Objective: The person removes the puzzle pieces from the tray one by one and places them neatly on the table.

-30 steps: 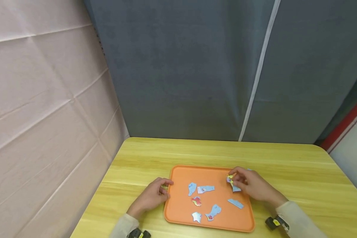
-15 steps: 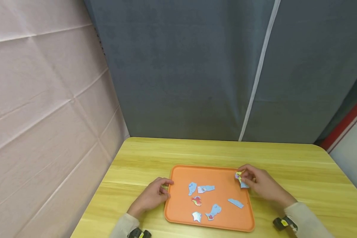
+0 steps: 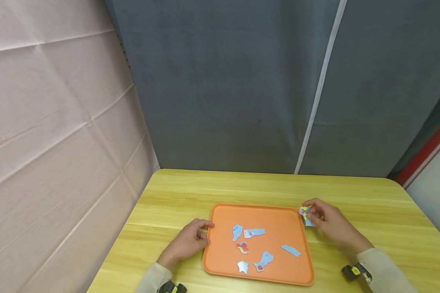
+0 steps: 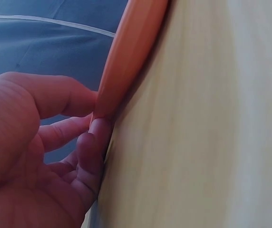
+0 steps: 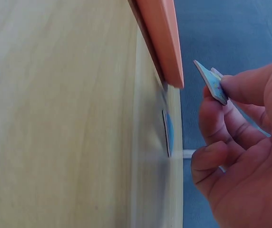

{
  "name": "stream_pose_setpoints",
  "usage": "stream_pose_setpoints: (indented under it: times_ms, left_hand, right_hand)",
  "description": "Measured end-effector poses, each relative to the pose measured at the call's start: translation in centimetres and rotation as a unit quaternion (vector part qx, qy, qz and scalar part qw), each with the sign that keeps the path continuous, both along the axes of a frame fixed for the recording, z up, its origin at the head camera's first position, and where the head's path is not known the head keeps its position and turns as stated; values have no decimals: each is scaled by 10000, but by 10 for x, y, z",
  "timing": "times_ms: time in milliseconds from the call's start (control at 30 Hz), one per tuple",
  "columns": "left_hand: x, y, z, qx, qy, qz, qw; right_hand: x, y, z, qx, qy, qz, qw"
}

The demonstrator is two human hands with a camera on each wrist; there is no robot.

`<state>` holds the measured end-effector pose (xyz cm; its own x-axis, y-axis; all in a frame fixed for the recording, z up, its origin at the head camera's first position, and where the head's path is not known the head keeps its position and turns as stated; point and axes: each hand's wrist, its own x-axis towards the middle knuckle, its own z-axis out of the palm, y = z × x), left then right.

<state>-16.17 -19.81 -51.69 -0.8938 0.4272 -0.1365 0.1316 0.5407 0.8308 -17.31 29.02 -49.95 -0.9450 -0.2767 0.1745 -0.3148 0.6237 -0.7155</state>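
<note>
Dark grey curtain (image 3: 223,89) behind, creased pale sheet (image 3: 51,162) leftward

From my end: orange tray (image 3: 220,258), flat, rounded corners, its left rim held at the fingertips of the left hand (image 3: 188,239). I count six irregular picture pieces in the tray, all lying loose. Left of tray centre, a blue piece (image 3: 237,232) just beside a long pale-blue piece (image 3: 254,232); nearer the tray's front, a red-and-yellow piece (image 3: 243,247), a whitish piece (image 3: 243,267) and a red-ended blue piece (image 3: 265,258). By the tray's right side, a slender blue strip (image 3: 291,250), slanted. Right hand (image 3: 331,221) pinches a yellow, purple and blue piece (image 3: 303,211), raised and tilted, by the tray's far right corner. Right wrist view shows me another blue-faced piece (image 5: 170,133) lying outside that corner.
</note>
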Motion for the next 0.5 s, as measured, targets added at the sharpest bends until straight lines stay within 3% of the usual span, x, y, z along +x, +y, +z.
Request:
stream_pose_setpoints:
  times_ms: [500]
  left_hand:
    - [2, 1, 3, 35, -39, 31, 10000]
  right_hand:
    - [-5, 25, -4, 180, 257, -295, 9991]
